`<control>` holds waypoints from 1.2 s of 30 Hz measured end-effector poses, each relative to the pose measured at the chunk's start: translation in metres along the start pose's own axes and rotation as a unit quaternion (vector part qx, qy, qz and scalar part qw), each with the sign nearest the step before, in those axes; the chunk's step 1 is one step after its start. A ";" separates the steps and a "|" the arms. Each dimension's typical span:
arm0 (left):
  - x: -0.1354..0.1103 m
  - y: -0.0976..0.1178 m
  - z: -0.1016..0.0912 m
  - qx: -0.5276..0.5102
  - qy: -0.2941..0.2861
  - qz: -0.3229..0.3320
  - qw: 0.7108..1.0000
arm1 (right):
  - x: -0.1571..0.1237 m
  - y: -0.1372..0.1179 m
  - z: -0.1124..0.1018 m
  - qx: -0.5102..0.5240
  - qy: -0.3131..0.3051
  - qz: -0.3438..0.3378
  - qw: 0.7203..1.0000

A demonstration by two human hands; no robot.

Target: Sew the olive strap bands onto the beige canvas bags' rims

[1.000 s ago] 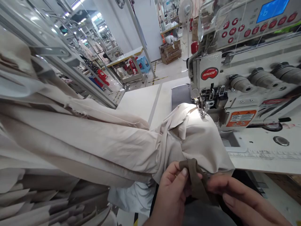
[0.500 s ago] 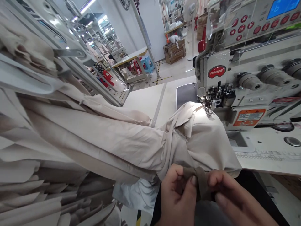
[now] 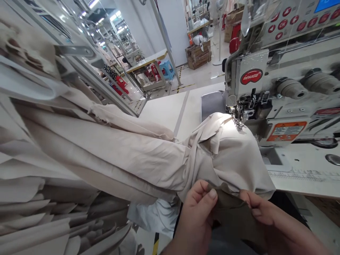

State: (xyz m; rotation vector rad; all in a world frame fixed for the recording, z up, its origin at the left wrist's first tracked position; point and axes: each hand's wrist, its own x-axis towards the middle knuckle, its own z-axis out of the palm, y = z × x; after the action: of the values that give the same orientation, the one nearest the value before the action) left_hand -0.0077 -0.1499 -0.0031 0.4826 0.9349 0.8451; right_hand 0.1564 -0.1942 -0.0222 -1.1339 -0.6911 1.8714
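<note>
My left hand (image 3: 198,212) and my right hand (image 3: 268,219) both pinch a dark olive fabric piece (image 3: 233,212) at the front edge of a beige garment (image 3: 233,163). The piece is spread flat between them, and its lower part is in shadow. The beige cloth has a metal-toothed zip (image 3: 205,148) and runs up to the presser foot (image 3: 238,115) of a white Bruce sewing machine (image 3: 276,85). The foot sits on the cloth's edge, well beyond my fingers.
Folded beige panels (image 3: 39,212) hang in layers along the left, below a metal rack (image 3: 79,60). A white worktable (image 3: 164,113) lies behind the garment. Farther off stand other sewing tables, a blue stool (image 3: 167,69), a wooden crate (image 3: 198,55) and a fan stand.
The dark olive piece has gone from a narrow twisted strip to a wider, flatter spread between my hands. The whole scene has shifted slightly right in view.
</note>
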 end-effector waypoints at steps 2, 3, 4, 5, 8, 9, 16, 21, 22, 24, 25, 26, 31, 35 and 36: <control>0.001 0.000 0.001 -0.008 0.005 -0.020 1.000 | 0.001 0.000 0.004 0.033 0.008 0.019 0.999; 0.001 -0.001 0.001 -0.011 0.007 -0.026 1.000 | 0.002 -0.001 0.006 0.028 0.015 0.014 0.999; 0.000 -0.001 0.001 -0.013 0.007 -0.026 1.000 | 0.003 -0.003 0.008 -0.009 0.036 -0.014 0.999; 0.000 -0.003 0.001 -0.013 0.006 -0.025 1.000 | 0.004 -0.004 0.011 -0.054 0.056 -0.045 0.996; 0.000 -0.007 -0.002 -0.004 -0.003 -0.006 1.000 | 0.007 -0.007 0.014 -0.142 0.097 -0.103 0.980; 0.000 -0.008 -0.003 0.003 -0.009 0.000 1.000 | 0.007 -0.008 0.014 -0.156 0.106 -0.113 0.976; -0.005 -0.012 -0.004 0.056 -0.057 -0.005 0.997 | 0.004 -0.006 0.005 -0.168 0.087 -0.100 0.977; -0.002 -0.013 -0.003 0.085 -0.031 0.011 0.996 | -0.002 0.002 -0.005 -0.117 0.015 -0.005 0.993; -0.002 -0.013 -0.003 0.089 -0.027 0.013 0.996 | -0.002 0.004 -0.006 -0.108 0.012 0.002 0.994; -0.001 -0.014 -0.002 0.095 -0.019 0.015 0.995 | -0.001 0.007 -0.007 -0.110 0.013 -0.001 0.994; -0.001 -0.014 -0.002 0.097 -0.015 0.015 0.995 | 0.000 0.007 -0.007 -0.114 0.014 -0.007 0.993; -0.001 -0.015 -0.001 0.099 -0.012 0.014 0.995 | 0.001 0.008 -0.006 -0.112 0.025 -0.015 0.993; 0.001 -0.019 -0.001 0.120 -0.011 0.025 0.992 | 0.007 0.006 0.002 -0.063 0.025 -0.044 0.997; 0.000 -0.019 -0.002 0.149 -0.006 0.069 0.986 | 0.009 0.001 0.006 -0.159 0.056 -0.106 0.980; -0.001 -0.018 -0.002 0.159 -0.004 0.085 0.984 | 0.009 -0.002 0.007 -0.220 0.076 -0.143 0.962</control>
State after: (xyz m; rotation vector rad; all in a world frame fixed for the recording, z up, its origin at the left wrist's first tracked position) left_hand -0.0026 -0.1612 -0.0158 0.8510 1.0363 0.8485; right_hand 0.1486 -0.1864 -0.0218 -1.3545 -1.1534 1.4046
